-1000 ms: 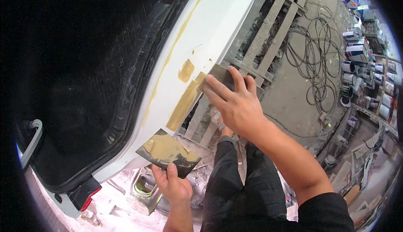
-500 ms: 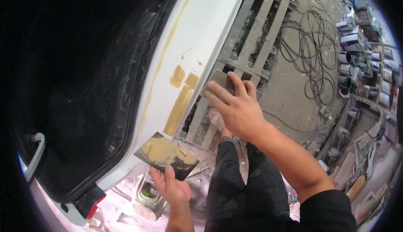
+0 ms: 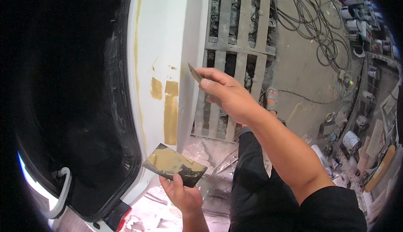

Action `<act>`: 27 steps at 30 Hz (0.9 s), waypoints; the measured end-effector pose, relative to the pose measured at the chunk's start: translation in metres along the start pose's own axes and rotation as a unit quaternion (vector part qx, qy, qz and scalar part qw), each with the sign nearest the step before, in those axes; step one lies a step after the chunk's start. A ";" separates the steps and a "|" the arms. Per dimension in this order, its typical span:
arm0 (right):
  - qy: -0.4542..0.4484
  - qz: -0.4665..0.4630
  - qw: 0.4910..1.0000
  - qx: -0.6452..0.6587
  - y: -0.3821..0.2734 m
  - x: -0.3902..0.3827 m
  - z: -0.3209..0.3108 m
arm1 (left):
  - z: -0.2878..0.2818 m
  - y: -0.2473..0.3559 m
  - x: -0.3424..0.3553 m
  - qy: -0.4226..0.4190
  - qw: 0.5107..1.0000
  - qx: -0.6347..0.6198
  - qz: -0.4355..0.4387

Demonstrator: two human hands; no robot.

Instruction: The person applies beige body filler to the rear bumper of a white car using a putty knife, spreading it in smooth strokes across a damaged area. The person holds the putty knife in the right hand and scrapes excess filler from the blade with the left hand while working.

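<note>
My left hand (image 3: 187,196) is closed on the lower edge of a dark, flat mixing plate (image 3: 195,177), thumb on top. Tan body filler (image 3: 168,159) is smeared over most of that plate. My right hand (image 3: 231,97) grips a thin putty spreader (image 3: 194,73), seen almost edge-on, its far tip close to the edge of a white vehicle panel (image 3: 163,30). Whether the tip touches the panel cannot be made out. On the panel are a long strip of filler (image 3: 171,116), a smaller filler patch (image 3: 156,88) beside it, and a thin yellowish line (image 3: 136,43) along the dark seal.
At left lies the dark vehicle opening (image 3: 75,97), with a pale curved bar (image 3: 65,190) below. Slatted wooden pallets (image 3: 241,30) lie beside the panel. Looped cable (image 3: 310,13) covers part of the floor; several cans (image 3: 350,11) and wood scraps (image 3: 380,169) line the right side.
My view has swung, so the panel now stands more upright in it. My right hand has turned and come nearer the panel edge, tipping the spreader edge-on. The left still holds the plate.
</note>
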State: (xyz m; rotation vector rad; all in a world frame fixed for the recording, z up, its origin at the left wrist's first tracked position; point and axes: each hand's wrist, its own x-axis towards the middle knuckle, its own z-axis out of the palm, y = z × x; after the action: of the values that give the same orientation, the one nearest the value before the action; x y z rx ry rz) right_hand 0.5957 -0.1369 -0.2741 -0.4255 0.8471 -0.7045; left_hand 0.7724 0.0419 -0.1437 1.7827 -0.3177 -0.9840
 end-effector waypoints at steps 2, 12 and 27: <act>0.035 -0.055 0.997 -0.033 0.000 0.004 0.009 | 0.000 0.002 -0.001 -0.019 1.000 0.006 0.009; 0.078 -0.224 0.920 -0.310 0.025 0.005 0.015 | 0.008 0.010 0.002 -0.052 0.998 0.005 0.031; 0.158 -0.368 0.873 -0.277 0.027 0.020 0.005 | 0.005 0.009 -0.001 -0.087 0.995 0.000 0.042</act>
State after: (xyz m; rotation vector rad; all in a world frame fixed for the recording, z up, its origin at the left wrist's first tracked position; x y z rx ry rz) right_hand 0.6194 -0.1317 -0.2982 -1.2174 1.2139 -1.2592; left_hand 0.7704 0.0348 -0.1358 1.6730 -0.4979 -1.0822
